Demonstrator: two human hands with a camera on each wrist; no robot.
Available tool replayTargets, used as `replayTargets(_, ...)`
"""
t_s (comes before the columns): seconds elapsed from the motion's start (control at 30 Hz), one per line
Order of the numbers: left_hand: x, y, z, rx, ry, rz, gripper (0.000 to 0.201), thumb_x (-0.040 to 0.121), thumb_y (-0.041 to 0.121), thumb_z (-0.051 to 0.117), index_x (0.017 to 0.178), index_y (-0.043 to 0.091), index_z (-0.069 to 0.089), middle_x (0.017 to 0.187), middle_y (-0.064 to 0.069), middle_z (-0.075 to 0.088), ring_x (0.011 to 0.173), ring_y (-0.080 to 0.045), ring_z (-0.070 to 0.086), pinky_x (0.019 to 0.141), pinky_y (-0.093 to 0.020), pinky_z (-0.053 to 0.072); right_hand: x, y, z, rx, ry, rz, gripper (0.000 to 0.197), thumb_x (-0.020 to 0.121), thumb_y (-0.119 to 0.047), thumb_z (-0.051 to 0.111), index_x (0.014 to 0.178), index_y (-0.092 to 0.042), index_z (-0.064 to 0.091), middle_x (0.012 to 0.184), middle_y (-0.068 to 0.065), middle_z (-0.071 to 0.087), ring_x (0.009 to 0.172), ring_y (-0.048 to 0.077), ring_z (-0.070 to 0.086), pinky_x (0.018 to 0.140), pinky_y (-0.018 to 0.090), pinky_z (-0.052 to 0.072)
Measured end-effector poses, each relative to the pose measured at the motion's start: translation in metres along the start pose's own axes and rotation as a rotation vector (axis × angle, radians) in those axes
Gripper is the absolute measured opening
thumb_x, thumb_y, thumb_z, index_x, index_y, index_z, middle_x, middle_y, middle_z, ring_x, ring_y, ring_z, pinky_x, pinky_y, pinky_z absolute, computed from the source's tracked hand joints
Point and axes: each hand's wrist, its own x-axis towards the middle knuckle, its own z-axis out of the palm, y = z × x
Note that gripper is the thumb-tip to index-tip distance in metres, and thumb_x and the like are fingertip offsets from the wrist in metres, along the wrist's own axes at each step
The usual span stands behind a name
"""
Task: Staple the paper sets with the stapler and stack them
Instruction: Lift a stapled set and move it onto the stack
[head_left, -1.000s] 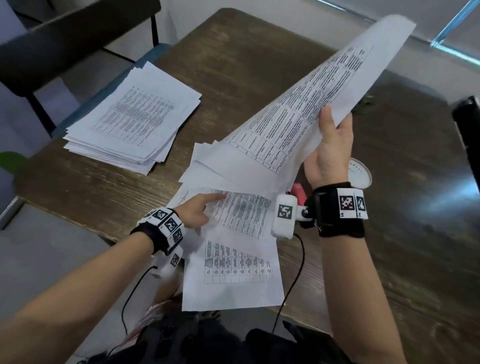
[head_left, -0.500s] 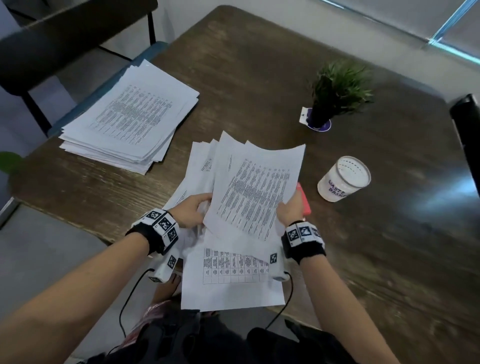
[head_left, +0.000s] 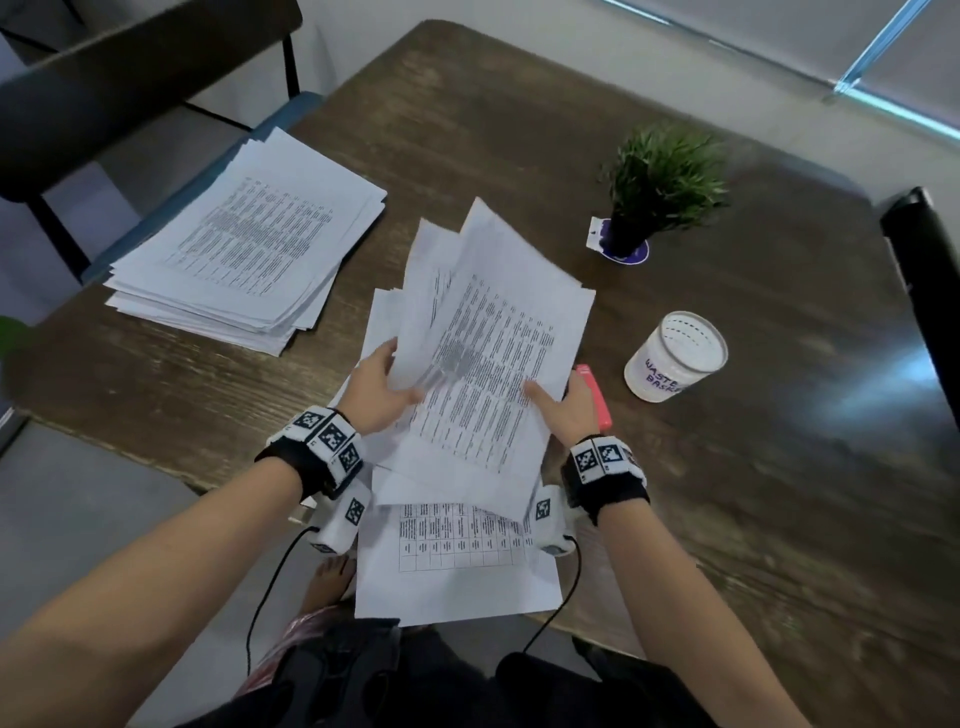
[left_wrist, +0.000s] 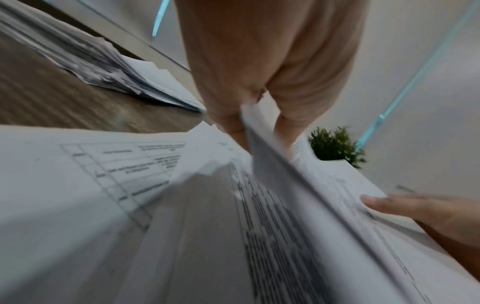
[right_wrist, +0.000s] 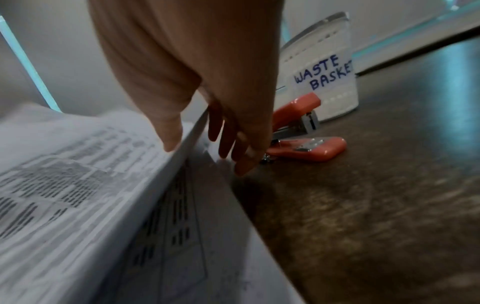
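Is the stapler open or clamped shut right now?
Open. The stapler lies on the table, its top arm raised off the base, untouched.

The surface (head_left: 519, 135) was dark wood with a rough, worn grain, faintly glossy where light fell beyond the stapler (right_wrist: 306, 144). The stapler had smooth, coral plastic shells round a bare grey metal core. Just behind it, the waste basket (right_wrist: 322, 82) looked like matt white perforated plastic with an inked label. The paper set (head_left: 483, 364) beside the stapler was thin, matt white paper with printed text, as was the stack (head_left: 249, 244) farther off.
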Motion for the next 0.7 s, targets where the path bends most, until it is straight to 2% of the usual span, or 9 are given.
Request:
replayTargets(0.07, 0.002, 0.003, -0.009, -0.096, 0.05, 0.015, 0.061, 0.079, 0.004, 0.076, 0.133, 0.004, 0.049, 0.125, -0.001, 0.057, 0.113, -0.017, 0.055, 0.096, -0.03, 0.043, 0.0, -0.007, -0.005, 0.217, 0.043, 0.058, 0.037, 0.081, -0.025, 0.078, 0.107, -0.009, 0.058, 0.105, -0.003, 0.063, 0.097, 0.009, 0.061, 0.081, 0.025, 0.05)
replayTargets(0.13, 0.0, 0.009, -0.014, -0.174, 0.078, 0.027, 0.047, 0.079, -0.003, 0.073, 0.121, 0.009, 0.056, 0.112, -0.001, 0.063, 0.102, -0.015, 0.058, 0.093, -0.033, 0.046, -0.002, -0.015, -0.01, 0.452, 0.008, 0.153, 0.056, 0.077, -0.028, 0.081, 0.121, -0.006, 0.053, 0.117, 0.005, 0.061, 0.11, 0.018, 0.059, 0.088, 0.033, 0.051)
replayTargets(0.2, 0.001, 0.011, -0.016, -0.203, 0.045, 0.075, 0.039, 0.08, -0.008, 0.071, 0.11, 0.014, 0.06, 0.093, 0.011, 0.071, 0.088, -0.006, 0.064, 0.089, -0.033, 0.052, -0.005, -0.027, -0.014, 0.557, -0.095, 0.153, 0.06, 0.076, -0.025, 0.082, 0.123, -0.001, 0.055, 0.113, 0.008, 0.068, 0.11, 0.027, 0.064, 0.089, 0.043, 0.053)
replayTargets(0.3, -0.004, 0.02, -0.014, -0.177, -0.03, 0.101, 0.034, 0.086, -0.017, 0.058, 0.103, 0.011, 0.064, 0.068, 0.021, 0.07, 0.064, 0.008, 0.063, 0.062, -0.017, 0.053, -0.011, -0.045, -0.026, 0.617, -0.087, 0.057, 0.047, 0.07, -0.009, 0.078, 0.114, -0.002, 0.063, 0.107, 0.018, 0.071, 0.1, 0.038, 0.067, 0.089, 0.054, 0.053)
replayTargets(0.33, -0.005, 0.026, -0.014, -0.187, -0.055, 0.103, 0.036, 0.087, -0.018, 0.055, 0.109, 0.008, 0.064, 0.067, 0.021, 0.069, 0.062, 0.01, 0.062, 0.062, -0.017, 0.053, -0.013, -0.051, -0.032, 0.661, -0.087, 0.017, 0.04, 0.07, -0.005, 0.073, 0.11, -0.003, 0.065, 0.104, 0.019, 0.071, 0.097, 0.038, 0.067, 0.089, 0.055, 0.053)
replayTargets(0.4, -0.01, 0.048, -0.016, -0.171, -0.098, 0.141, 0.036, 0.087, -0.01, 0.061, 0.117, 0.009, 0.063, 0.08, 0.024, 0.067, 0.071, 0.015, 0.061, 0.082, -0.026, 0.055, -0.016, -0.063, -0.046, 0.753, -0.132, -0.05, 0.033, 0.071, -0.001, 0.076, 0.102, -0.005, 0.066, 0.097, 0.017, 0.072, 0.091, 0.034, 0.068, 0.088, 0.053, 0.054)
replayTargets(0.5, -0.014, 0.083, -0.024, -0.291, -0.117, 0.201, 0.026, 0.082, 0.022, 0.077, 0.103, 0.034, 0.068, 0.098, 0.019, 0.07, 0.096, 0.002, 0.063, 0.089, -0.026, 0.049, -0.019, -0.079, -0.066, 0.799, -0.175, -0.119, 0.035, 0.069, -0.01, 0.085, 0.099, -0.005, 0.068, 0.108, 0.023, 0.069, 0.104, 0.04, 0.066, 0.096, 0.059, 0.048)
replayTargets(0.6, -0.018, 0.114, -0.025, -0.421, -0.047, 0.272, 0.026, 0.084, 0.013, 0.073, 0.109, 0.017, 0.066, 0.092, 0.015, 0.073, 0.086, 0.008, 0.066, 0.073, -0.012, 0.049, -0.021, -0.085, -0.07, 0.677, -0.108, -0.148, 0.06, 0.057, -0.03, 0.095, 0.102, -0.004, 0.065, 0.113, 0.027, 0.066, 0.11, 0.041, 0.063, 0.102, 0.062, 0.041)
replayTargets(0.7, -0.02, 0.136, -0.016, -0.339, -0.006, 0.358, 0.017, 0.085, 0.012, 0.072, 0.093, 0.013, 0.057, 0.074, 0.023, 0.063, 0.066, 0.02, 0.059, 0.059, -0.005, 0.047, -0.032, -0.1, -0.069, 0.604, -0.063, -0.22, 0.05, 0.068, -0.022, 0.09, 0.11, -0.01, 0.066, 0.112, 0.012, 0.071, 0.108, 0.03, 0.066, 0.099, 0.056, 0.047)
